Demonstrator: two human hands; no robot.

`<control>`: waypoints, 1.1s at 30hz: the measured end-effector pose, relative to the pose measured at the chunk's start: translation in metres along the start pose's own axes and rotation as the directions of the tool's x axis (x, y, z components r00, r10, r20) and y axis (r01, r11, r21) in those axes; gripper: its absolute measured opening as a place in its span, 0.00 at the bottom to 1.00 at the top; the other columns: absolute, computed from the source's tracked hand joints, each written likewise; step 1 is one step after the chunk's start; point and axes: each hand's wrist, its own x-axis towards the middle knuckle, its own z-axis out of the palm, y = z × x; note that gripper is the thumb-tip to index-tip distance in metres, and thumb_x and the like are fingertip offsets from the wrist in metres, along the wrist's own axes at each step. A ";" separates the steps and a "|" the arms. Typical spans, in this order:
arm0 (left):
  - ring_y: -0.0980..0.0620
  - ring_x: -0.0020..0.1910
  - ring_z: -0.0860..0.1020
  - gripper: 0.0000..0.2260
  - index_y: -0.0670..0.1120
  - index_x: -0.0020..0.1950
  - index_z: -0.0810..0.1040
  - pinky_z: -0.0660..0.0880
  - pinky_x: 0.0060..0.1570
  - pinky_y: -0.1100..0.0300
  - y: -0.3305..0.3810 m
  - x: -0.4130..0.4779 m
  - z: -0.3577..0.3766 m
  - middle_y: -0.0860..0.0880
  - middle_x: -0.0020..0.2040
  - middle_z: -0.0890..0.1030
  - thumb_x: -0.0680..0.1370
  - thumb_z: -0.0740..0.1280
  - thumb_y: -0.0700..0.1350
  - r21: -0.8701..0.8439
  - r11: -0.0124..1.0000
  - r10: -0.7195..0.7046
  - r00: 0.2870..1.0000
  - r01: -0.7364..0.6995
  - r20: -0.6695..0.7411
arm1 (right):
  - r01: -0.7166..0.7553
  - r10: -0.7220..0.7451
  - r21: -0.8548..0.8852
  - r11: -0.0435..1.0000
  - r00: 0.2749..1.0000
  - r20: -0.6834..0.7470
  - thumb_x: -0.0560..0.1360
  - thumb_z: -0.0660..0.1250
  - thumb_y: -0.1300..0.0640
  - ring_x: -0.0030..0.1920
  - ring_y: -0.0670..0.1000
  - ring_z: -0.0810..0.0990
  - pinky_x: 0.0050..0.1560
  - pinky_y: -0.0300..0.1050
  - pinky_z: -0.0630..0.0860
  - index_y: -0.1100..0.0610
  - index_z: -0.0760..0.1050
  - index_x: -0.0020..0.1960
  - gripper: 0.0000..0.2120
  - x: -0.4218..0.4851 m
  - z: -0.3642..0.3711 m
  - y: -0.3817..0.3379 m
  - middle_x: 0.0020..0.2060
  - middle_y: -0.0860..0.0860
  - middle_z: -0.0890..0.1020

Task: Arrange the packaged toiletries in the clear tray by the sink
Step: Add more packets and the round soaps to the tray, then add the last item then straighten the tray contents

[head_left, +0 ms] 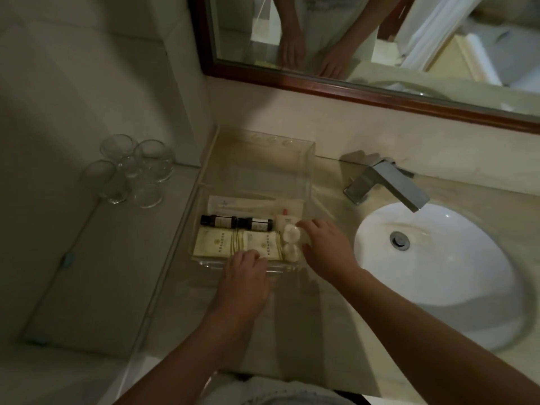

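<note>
A clear plastic tray (pixel 306 159) stands on the counter left of the sink. Inside lie two dark small bottles (pixel 238 223), two cream sachets (pixel 213 242), a long white packet (pixel 233 203) at the back, a small white box (pixel 287 221) and two round clear-wrapped items (pixel 290 235). My left hand (pixel 245 277) rests on the tray's front edge, fingertips touching the right sachet (pixel 268 244). My right hand (pixel 327 247) sits at the tray's right end, its fingers around the round items.
Several upturned glasses (pixel 131 171) stand on the ledge to the left. A chrome faucet (pixel 388 184) and white basin (pixel 438 258) lie to the right. A wood-framed mirror (pixel 350 92) runs along the back wall.
</note>
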 end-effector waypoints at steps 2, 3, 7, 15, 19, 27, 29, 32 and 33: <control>0.48 0.67 0.67 0.19 0.47 0.68 0.71 0.64 0.68 0.54 0.003 -0.003 0.005 0.48 0.68 0.71 0.78 0.58 0.48 0.041 0.999 -0.020 0.999 0.018 0.030 | -0.022 0.022 0.039 0.999 1.000 -0.013 0.77 0.66 0.55 0.61 0.51 0.75 0.61 0.47 0.75 0.48 0.70 0.69 0.21 -0.016 -0.005 0.011 0.63 0.49 0.77; 0.47 0.67 0.67 0.19 0.46 0.68 0.71 0.64 0.69 0.53 0.004 -0.003 0.007 0.46 0.68 0.71 0.78 0.60 0.47 0.067 0.997 -0.041 0.998 0.038 0.046 | -0.038 0.039 0.059 0.998 0.999 -0.019 0.77 0.65 0.55 0.62 0.51 0.75 0.61 0.47 0.75 0.49 0.70 0.70 0.21 -0.025 -0.009 0.019 0.63 0.49 0.77; 0.40 0.62 0.72 0.19 0.42 0.63 0.76 0.69 0.63 0.46 0.019 -0.004 0.018 0.39 0.63 0.76 0.72 0.66 0.44 0.090 0.987 -0.127 0.991 0.130 -0.031 | -0.108 0.118 0.118 0.987 0.990 -0.079 0.75 0.66 0.56 0.59 0.54 0.76 0.59 0.49 0.75 0.49 0.71 0.69 0.22 -0.070 -0.027 0.063 0.60 0.51 0.78; 0.40 0.49 0.74 0.19 0.41 0.57 0.76 0.73 0.51 0.49 0.228 -0.012 0.060 0.39 0.51 0.78 0.67 0.62 0.43 -0.103 0.967 0.201 0.944 -0.234 -0.262 | -0.334 0.367 0.179 0.925 0.909 -0.199 0.76 0.66 0.53 0.60 0.55 0.76 0.59 0.50 0.74 0.50 0.70 0.70 0.23 -0.206 -0.072 0.214 0.61 0.52 0.79; 0.38 0.51 0.75 0.21 0.41 0.59 0.76 0.74 0.53 0.49 0.341 -0.013 0.100 0.40 0.52 0.78 0.67 0.62 0.43 -0.193 0.900 0.365 0.918 -0.390 -0.154 | -0.443 0.481 0.200 0.874 0.845 -0.232 0.76 0.66 0.53 0.60 0.56 0.77 0.58 0.50 0.75 0.50 0.69 0.70 0.23 -0.274 -0.093 0.288 0.62 0.52 0.78; 0.39 0.49 0.73 0.17 0.43 0.54 0.75 0.75 0.48 0.48 0.487 0.005 0.161 0.42 0.50 0.77 0.71 0.54 0.49 -0.198 0.815 0.572 0.812 -0.545 0.121 | -0.611 0.659 0.251 0.751 0.720 -0.217 0.74 0.67 0.54 0.59 0.57 0.77 0.58 0.51 0.75 0.53 0.70 0.69 0.24 -0.346 -0.113 0.408 0.59 0.55 0.79; 0.40 0.53 0.74 0.18 0.44 0.56 0.75 0.74 0.52 0.49 0.519 0.020 0.180 0.43 0.53 0.76 0.71 0.55 0.49 -0.190 0.825 0.565 0.791 -0.532 0.235 | -0.652 0.700 0.265 0.711 0.694 -0.171 0.74 0.67 0.53 0.60 0.57 0.77 0.58 0.51 0.75 0.52 0.70 0.69 0.24 -0.353 -0.113 0.436 0.59 0.55 0.78; 0.43 0.60 0.73 0.19 0.46 0.64 0.72 0.70 0.60 0.52 0.570 0.041 0.209 0.45 0.60 0.74 0.75 0.59 0.51 -0.230 0.819 0.573 0.754 -0.525 0.322 | -0.700 0.748 0.282 0.656 0.654 -0.115 0.73 0.68 0.53 0.60 0.57 0.77 0.58 0.49 0.74 0.53 0.70 0.69 0.25 -0.361 -0.115 0.476 0.59 0.55 0.78; 0.43 0.61 0.72 0.19 0.45 0.65 0.71 0.69 0.61 0.52 0.588 0.046 0.218 0.44 0.61 0.74 0.76 0.62 0.50 -0.253 0.820 0.572 0.752 -0.513 0.328 | -0.712 0.760 0.287 0.640 0.642 -0.101 0.73 0.68 0.53 0.59 0.56 0.77 0.58 0.49 0.74 0.53 0.70 0.69 0.25 -0.365 -0.116 0.489 0.59 0.54 0.78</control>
